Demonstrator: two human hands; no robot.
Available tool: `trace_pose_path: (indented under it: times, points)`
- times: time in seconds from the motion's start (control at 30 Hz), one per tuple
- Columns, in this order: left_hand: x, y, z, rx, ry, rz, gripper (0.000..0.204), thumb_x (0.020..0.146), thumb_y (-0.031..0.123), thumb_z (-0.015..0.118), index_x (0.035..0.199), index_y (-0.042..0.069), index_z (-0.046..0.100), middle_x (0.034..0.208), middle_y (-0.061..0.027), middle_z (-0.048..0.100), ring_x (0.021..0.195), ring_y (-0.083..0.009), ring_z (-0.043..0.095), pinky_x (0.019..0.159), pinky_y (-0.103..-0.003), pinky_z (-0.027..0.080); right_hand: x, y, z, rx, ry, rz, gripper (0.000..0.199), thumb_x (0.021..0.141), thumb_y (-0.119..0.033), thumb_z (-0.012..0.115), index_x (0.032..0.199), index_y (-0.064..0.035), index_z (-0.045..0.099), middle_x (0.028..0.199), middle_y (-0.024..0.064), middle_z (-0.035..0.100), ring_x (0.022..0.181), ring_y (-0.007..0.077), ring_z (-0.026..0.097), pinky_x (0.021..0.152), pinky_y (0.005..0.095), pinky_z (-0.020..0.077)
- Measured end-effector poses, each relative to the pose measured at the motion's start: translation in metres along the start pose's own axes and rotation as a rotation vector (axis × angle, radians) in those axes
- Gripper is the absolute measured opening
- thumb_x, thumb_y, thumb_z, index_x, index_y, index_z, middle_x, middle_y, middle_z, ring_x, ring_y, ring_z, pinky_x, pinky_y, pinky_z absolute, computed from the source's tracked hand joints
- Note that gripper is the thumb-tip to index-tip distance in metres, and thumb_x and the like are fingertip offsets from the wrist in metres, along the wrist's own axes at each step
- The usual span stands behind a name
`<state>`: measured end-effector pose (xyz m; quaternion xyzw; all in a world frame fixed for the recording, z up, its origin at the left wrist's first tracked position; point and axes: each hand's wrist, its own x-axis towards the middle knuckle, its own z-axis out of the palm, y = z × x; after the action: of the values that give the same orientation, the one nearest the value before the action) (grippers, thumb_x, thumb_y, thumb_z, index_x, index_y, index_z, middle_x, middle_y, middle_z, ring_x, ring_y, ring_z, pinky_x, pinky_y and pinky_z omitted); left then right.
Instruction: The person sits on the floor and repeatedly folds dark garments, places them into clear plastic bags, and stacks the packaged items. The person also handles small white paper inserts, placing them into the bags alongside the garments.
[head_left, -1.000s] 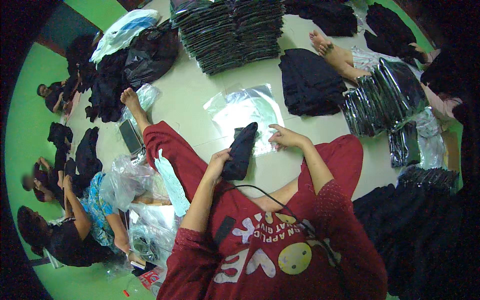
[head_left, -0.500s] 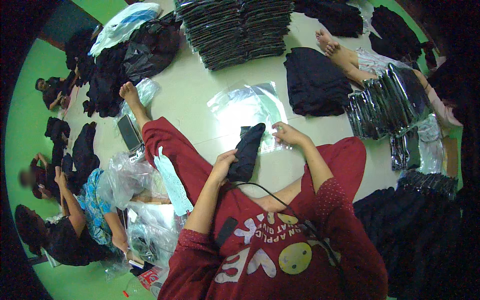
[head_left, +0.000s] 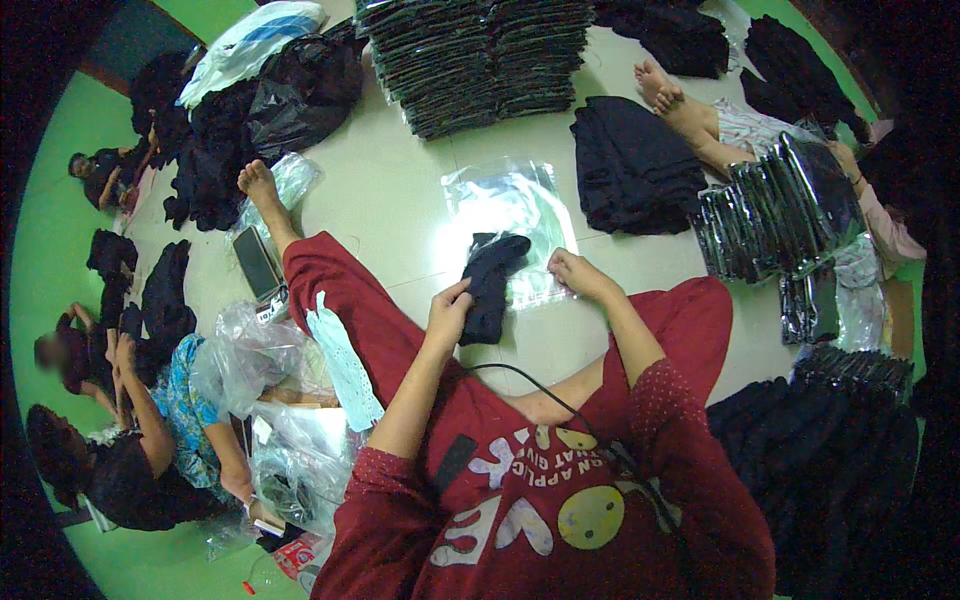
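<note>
My left hand [head_left: 449, 308] is closed on the edge of a folded black garment [head_left: 487, 300], sock-like in outline, with one narrow end bent to the right. The garment lies over the near part of flat clear plastic bags [head_left: 515, 190] on the floor between my legs. At the right edge of these bags, my right hand [head_left: 583, 276] pinches thumb and fingers together on the plastic. Glare hides part of the bags' outline, and I cannot tell how many lie there.
A tall stack of bagged black packs [head_left: 480, 70] stands ahead. Folded black cloth [head_left: 635, 165] and more shiny packs [head_left: 775, 215] lie to the right. Loose plastic [head_left: 260, 350] and a phone [head_left: 258, 262] are at left. Other people sit on both sides. A cable [head_left: 530, 377] crosses my lap.
The black garment has turned and shifted slightly left, its narrow end now pointing right. My right fingers have closed at the bag's edge. The clear bags lie straighter and less fanned out.
</note>
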<state>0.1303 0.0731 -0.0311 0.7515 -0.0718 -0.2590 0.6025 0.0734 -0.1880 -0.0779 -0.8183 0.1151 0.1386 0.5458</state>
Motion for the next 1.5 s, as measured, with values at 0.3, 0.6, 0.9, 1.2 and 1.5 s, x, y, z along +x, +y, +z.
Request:
trace_pose_path:
  times: [0.3,0.6,0.9,1.2,1.5]
  points:
    - [-0.016,0.044,0.021,0.765,0.057,0.233,0.036,0.074,0.01,0.049,0.106,-0.003,0.058,0.107,-0.021,0.056,0.091,-0.0384,0.056,0.082,-0.041,0.045,-0.009,-0.002,0.014,0.065,-0.006,-0.082,0.016,0.089,-0.018,0.048,0.093,-0.0033,0.051,0.069,0.0071,0.054,0.061,0.0134,0.051,0.058,0.0297,0.0443]
    - [0.028,0.017,0.034,0.343,0.005,0.096,0.037,0.075,0.009,0.052,0.109,-0.004,0.058,0.098,-0.0228,0.062,0.09,-0.0295,0.061,0.083,-0.033,0.045,-0.015,0.006,0.019,0.092,-0.058,-0.106,0.011,0.091,-0.011,0.042,0.093,-0.0041,0.051,0.07,0.0016,0.05,0.061,0.0091,0.045,0.057,0.025,0.0409]
    - [0.048,0.001,0.062,0.102,0.01,0.158,0.038,0.075,0.004,0.051,0.112,-0.006,0.055,0.102,-0.0152,0.062,0.09,-0.0177,0.058,0.081,-0.025,0.044,-0.014,0.014,0.011,0.13,-0.007,-0.103,0.012,0.091,-0.01,0.042,0.094,-0.004,0.051,0.073,0.0023,0.052,0.063,0.009,0.046,0.057,0.0242,0.0418]
    - [0.04,0.02,0.077,0.38,0.263,0.431,0.038,0.074,0.003,0.05,0.112,-0.002,0.056,0.11,-0.0205,0.056,0.091,-0.0291,0.059,0.08,-0.032,0.046,-0.024,0.008,0.01,0.183,0.041,-0.146,0.012,0.091,-0.011,0.044,0.095,-0.0034,0.052,0.075,0.0033,0.054,0.065,0.0101,0.047,0.061,0.025,0.0426]
    - [0.012,0.032,0.079,0.887,0.319,0.292,0.041,0.073,0.006,0.053,0.113,-0.004,0.052,0.123,-0.0232,0.046,0.096,-0.0365,0.056,0.08,-0.04,0.048,-0.022,0.001,0.034,0.002,0.005,-0.222,0.014,0.089,-0.014,0.043,0.096,-0.0042,0.052,0.07,0.006,0.053,0.062,0.0149,0.05,0.06,0.0299,0.0432]
